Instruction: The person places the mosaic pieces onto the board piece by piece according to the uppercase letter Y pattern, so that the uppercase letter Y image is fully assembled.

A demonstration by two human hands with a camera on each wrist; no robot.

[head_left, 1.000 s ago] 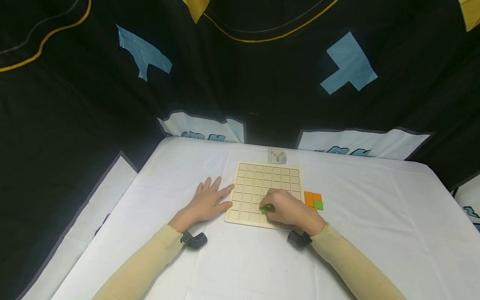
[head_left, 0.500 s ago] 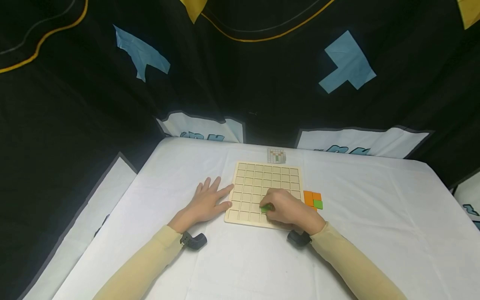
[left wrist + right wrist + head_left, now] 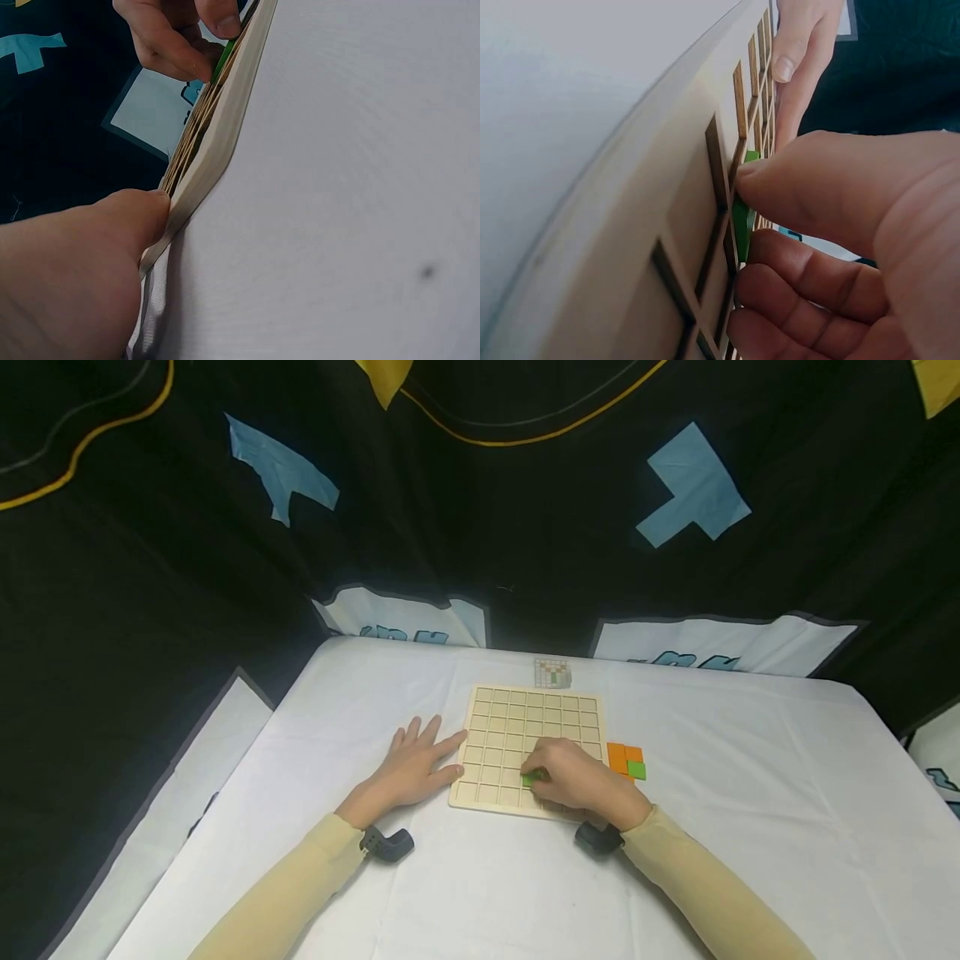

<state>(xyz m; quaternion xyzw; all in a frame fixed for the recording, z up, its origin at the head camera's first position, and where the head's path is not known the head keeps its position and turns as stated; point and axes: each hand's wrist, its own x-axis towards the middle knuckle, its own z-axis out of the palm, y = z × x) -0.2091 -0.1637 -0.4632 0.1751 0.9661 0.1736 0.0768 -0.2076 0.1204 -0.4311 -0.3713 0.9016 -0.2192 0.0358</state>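
Note:
A pale wooden grid board lies on the white-covered table, its square cells recessed. Above one cell in its lower middle, my right hand pinches a small green square tile between thumb and fingers. In the right wrist view the tile stands partly out of the grid. My left hand lies spread at the board's left side, thumb and index finger touching the edge. Against the board's right edge lie orange tiles and another green tile; the right hand partly covers this group.
Behind the board lies a small card printed with a grid and coloured squares. The white tablecloth spreads around the board. A black curtain with blue and yellow patches hangs beyond the table's far edge.
Both hands and the board stay nearly still. Slightly less of the green tile shows under the right fingertips now; otherwise the view has only shifted a little.

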